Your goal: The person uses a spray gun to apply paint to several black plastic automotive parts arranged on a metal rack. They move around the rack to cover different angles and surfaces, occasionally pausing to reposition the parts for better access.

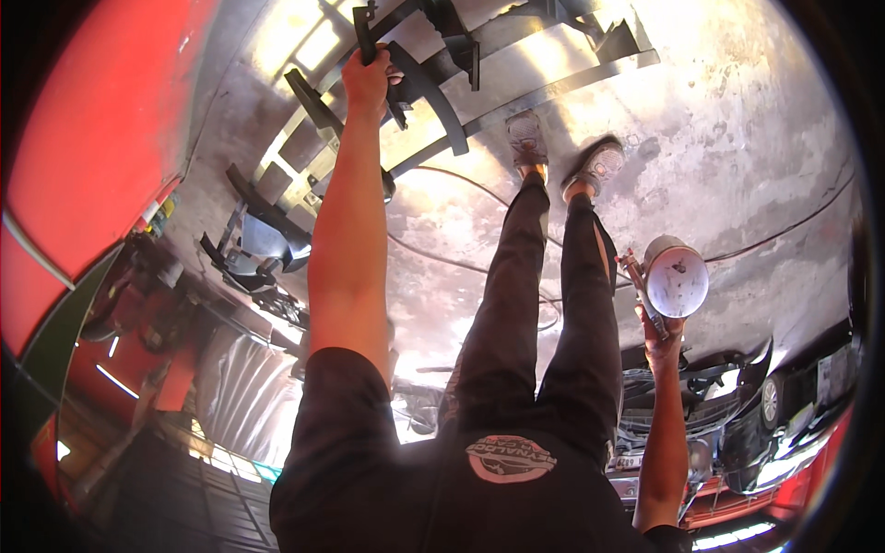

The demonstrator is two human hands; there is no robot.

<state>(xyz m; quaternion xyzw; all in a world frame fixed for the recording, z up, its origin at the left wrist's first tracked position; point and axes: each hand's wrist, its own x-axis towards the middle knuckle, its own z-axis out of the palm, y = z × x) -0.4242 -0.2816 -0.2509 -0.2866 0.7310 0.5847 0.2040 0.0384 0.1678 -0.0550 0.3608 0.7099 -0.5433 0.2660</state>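
My left hand [368, 85] is raised at the far upper left, its fingers closed round the end of a black curved part [364, 35]. Other dark parts, among them a curved strip [433, 100], lie or hang close around that hand; which of them join the held piece I cannot tell. Low on the right, my right hand [660, 337] grips a paint spray gun [645, 293] by its handle. The gun's round metal cup [678, 279] shows a pale circular face. Between gun and black parts there is a wide gap.
A thin dark hose [452, 263] runs across the stained concrete floor [737, 166]. More black parts [267, 207] are at the left, near a large red panel [101, 120]. A dark car [784, 405] stands at the right. A long curved rail [562, 88] lies beyond my shoes.
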